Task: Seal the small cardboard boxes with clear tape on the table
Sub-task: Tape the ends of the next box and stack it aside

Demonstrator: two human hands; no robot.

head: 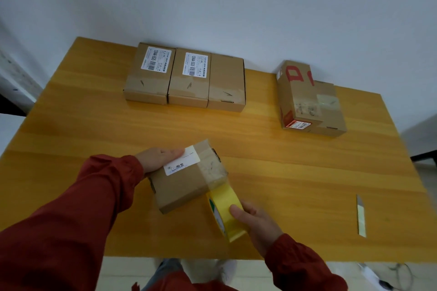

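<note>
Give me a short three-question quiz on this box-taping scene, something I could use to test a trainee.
1. True or false: the right-hand grip holds the yellow roll of clear tape.
2. How many make up the row of brown cardboard boxes at the far side of the yellow wooden table? A two, B three, C five.
3. Fill in: the slim grey cutter blade lies on the table to the ___ of the tape roll.
Key: 1 true; 2 B; 3 right.
</note>
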